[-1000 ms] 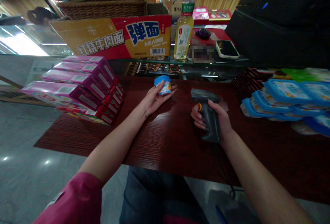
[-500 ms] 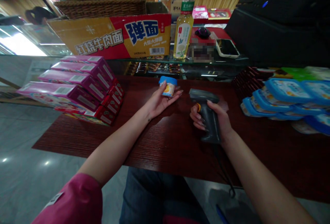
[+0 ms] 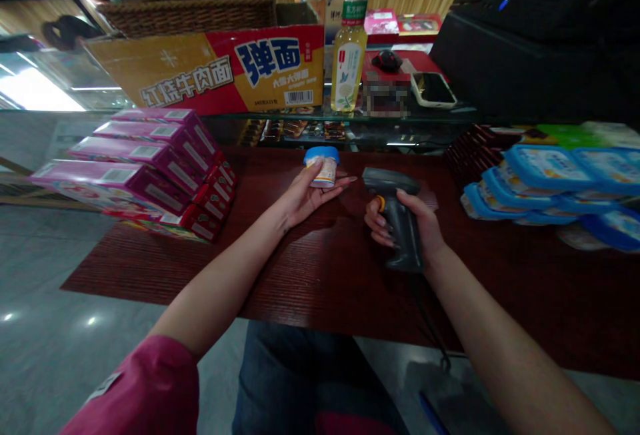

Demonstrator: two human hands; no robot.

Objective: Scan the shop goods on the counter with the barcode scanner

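A small tub with a blue lid (image 3: 323, 169) rests in my left hand (image 3: 303, 196), the thumb pressed along its side and the fingers stretched beneath. Print on a pale label faces me. My right hand (image 3: 425, 225) is wrapped round the grip of a black barcode scanner (image 3: 401, 221), with fingers by its orange trigger. The scanner's head points left toward the tub, with a gap between them. Its cord runs down past the edge of the dark wooden counter (image 3: 300, 275).
Pink and red boxes (image 3: 150, 161) are stacked on the left. Blue-lidded tubs (image 3: 545, 171) are piled at the right. Behind, a glass shelf carries a noodle carton (image 3: 215, 71), a drink bottle (image 3: 349, 55), a mouse (image 3: 387, 60) and a phone (image 3: 433, 89). A black machine (image 3: 540, 55) stands back right.
The tub has turned in my left hand, so a different, more printed part of its label faces me. The right hand keeps hold of the scanner. The view has shifted slightly.
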